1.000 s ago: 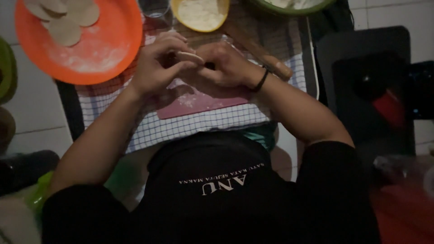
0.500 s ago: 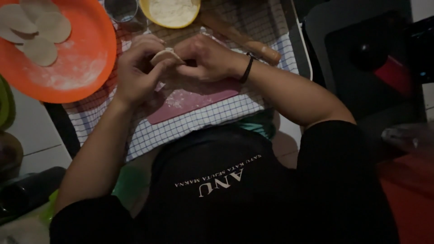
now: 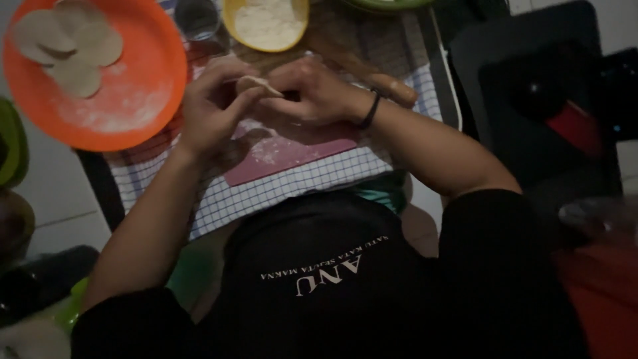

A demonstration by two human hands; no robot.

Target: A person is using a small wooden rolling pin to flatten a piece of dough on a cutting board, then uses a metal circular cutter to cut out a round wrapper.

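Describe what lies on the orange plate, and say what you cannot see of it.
On the orange plate lie overlapping flat dough rounds and a dusting of flour. The overlaps hide their exact number.

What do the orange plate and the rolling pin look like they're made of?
The orange plate looks like plastic: uniform bright colour, smooth thin rim, dusted with flour. The rolling pin seems wooden: matte brown, rounded end. Dim light leaves both uncertain.
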